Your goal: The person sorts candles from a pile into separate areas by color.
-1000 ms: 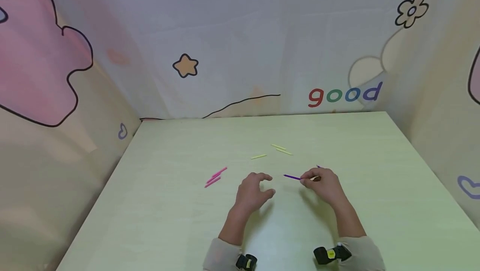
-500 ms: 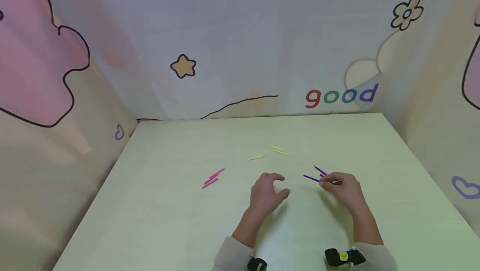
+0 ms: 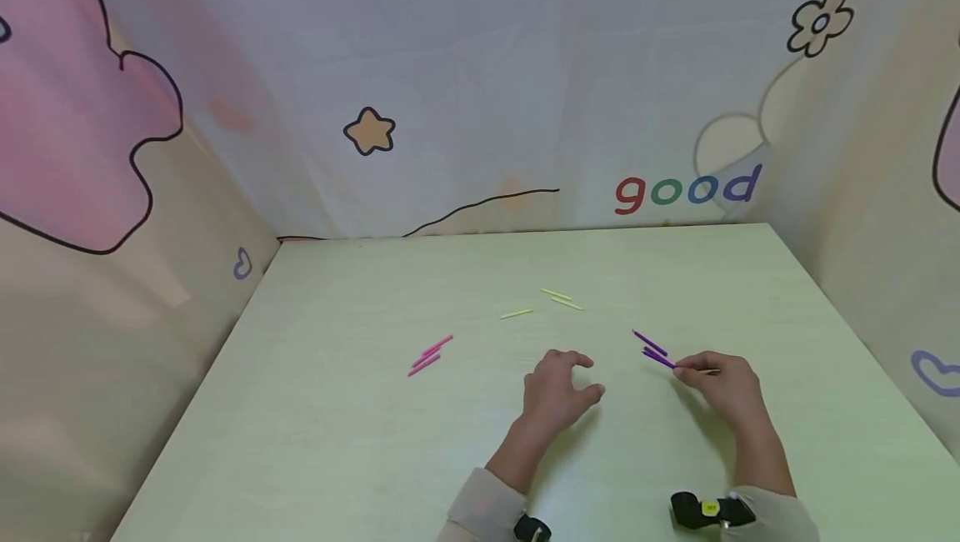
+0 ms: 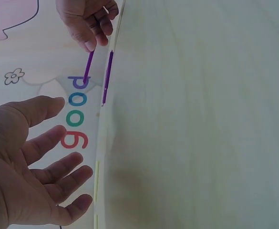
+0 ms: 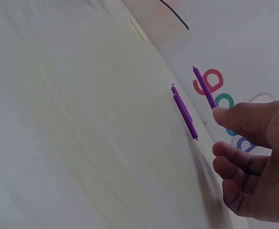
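My right hand [image 3: 723,383] pinches a thin purple stick [image 5: 204,88] with a small nub at its end, held between thumb and forefinger above the table. Two more purple sticks [image 5: 185,114] lie on the table just beyond it, almost side by side in the right wrist view. To the left, my left hand [image 3: 555,392] hovers over the table, fingers spread and thumb apart, holding nothing. In the left wrist view its palm and all its fingers show.
Three pink sticks [image 3: 430,356] lie close together at the left of the pale table [image 3: 300,442]. Farther back are a yellow stick [image 3: 517,313] and a pair of yellow sticks [image 3: 562,300]. A printed cloth wall [image 3: 450,50] rises behind the table's far edge.
My right hand has moved right with its purple stick, bringing it alongside the two others, which now show more fully. The left hand has shifted right too, still spread.
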Demonstrator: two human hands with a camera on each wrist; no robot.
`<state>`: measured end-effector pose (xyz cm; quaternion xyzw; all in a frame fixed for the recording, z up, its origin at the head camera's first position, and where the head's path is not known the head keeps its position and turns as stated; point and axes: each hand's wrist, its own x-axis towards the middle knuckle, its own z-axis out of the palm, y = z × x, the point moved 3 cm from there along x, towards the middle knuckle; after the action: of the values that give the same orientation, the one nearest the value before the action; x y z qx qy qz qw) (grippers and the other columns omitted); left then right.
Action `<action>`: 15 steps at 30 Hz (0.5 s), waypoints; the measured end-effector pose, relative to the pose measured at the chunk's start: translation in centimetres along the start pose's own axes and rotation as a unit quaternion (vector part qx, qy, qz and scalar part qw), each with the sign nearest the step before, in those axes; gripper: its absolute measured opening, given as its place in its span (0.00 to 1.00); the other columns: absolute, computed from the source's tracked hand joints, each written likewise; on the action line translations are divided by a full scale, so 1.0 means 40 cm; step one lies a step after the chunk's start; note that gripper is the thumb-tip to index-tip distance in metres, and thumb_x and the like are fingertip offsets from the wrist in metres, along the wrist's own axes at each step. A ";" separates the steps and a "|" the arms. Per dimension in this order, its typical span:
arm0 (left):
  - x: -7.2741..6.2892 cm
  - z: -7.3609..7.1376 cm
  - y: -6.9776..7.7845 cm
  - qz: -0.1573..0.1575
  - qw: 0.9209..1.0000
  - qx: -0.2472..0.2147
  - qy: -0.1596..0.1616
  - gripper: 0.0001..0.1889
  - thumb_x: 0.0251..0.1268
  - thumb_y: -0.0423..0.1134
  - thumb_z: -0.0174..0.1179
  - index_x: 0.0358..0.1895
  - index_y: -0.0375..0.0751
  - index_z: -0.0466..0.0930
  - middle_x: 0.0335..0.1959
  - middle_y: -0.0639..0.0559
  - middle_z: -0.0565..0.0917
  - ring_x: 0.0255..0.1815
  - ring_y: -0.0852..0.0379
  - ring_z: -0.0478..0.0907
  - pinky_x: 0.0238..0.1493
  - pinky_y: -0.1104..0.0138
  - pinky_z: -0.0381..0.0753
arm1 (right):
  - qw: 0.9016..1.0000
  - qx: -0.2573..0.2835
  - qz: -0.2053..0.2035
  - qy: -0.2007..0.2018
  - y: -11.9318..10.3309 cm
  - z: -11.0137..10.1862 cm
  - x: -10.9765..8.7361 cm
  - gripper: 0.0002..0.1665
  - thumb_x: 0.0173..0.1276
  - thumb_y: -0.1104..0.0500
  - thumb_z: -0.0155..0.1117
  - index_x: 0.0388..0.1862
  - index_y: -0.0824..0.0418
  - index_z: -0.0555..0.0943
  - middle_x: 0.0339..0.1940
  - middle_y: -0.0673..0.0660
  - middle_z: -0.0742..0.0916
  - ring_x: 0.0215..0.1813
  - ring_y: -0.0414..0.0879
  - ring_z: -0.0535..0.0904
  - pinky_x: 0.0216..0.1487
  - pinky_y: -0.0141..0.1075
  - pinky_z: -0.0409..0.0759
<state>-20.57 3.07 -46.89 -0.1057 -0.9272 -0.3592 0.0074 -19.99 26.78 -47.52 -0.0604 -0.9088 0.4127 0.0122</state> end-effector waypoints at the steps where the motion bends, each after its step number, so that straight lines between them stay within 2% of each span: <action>1: 0.001 0.004 0.003 0.000 1.000 0.005 -0.002 0.15 0.51 0.48 0.67 0.44 0.51 0.83 0.44 0.51 0.78 0.45 0.53 0.76 0.43 0.56 0.70 | 1.000 0.002 0.003 0.001 0.004 0.000 0.001 0.13 0.62 0.57 0.64 0.39 0.67 0.83 0.39 0.62 0.84 0.41 0.55 0.76 0.36 0.41 0.69; 7: 0.011 0.026 0.019 0.005 1.000 0.029 -0.010 0.15 0.50 0.49 0.67 0.43 0.53 0.83 0.45 0.52 0.78 0.46 0.53 0.75 0.42 0.58 0.70 | 0.999 0.021 0.037 0.000 0.026 -0.002 0.011 0.14 0.63 0.59 0.62 0.41 0.70 0.82 0.37 0.62 0.84 0.42 0.56 0.75 0.38 0.42 0.67; 12: 0.015 0.039 0.030 0.004 0.999 0.031 -0.016 0.15 0.50 0.49 0.68 0.43 0.54 0.83 0.45 0.53 0.77 0.46 0.54 0.74 0.42 0.58 0.70 | 0.999 0.015 0.038 0.011 0.040 -0.005 0.015 0.12 0.64 0.62 0.59 0.41 0.71 0.81 0.40 0.65 0.83 0.46 0.60 0.73 0.44 0.48 0.67; 15: 0.017 0.047 0.034 0.000 0.999 0.027 -0.020 0.15 0.50 0.49 0.67 0.42 0.54 0.83 0.45 0.53 0.77 0.47 0.55 0.74 0.42 0.58 0.69 | 0.998 0.020 0.050 0.016 0.050 -0.005 0.017 0.13 0.65 0.60 0.59 0.41 0.70 0.81 0.40 0.65 0.83 0.46 0.59 0.73 0.43 0.47 0.67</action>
<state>-20.84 5.44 -47.33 -0.1128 -0.9365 -0.3319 -0.0082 -20.44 28.29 -48.90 -0.1122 -0.8958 0.4300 0.0070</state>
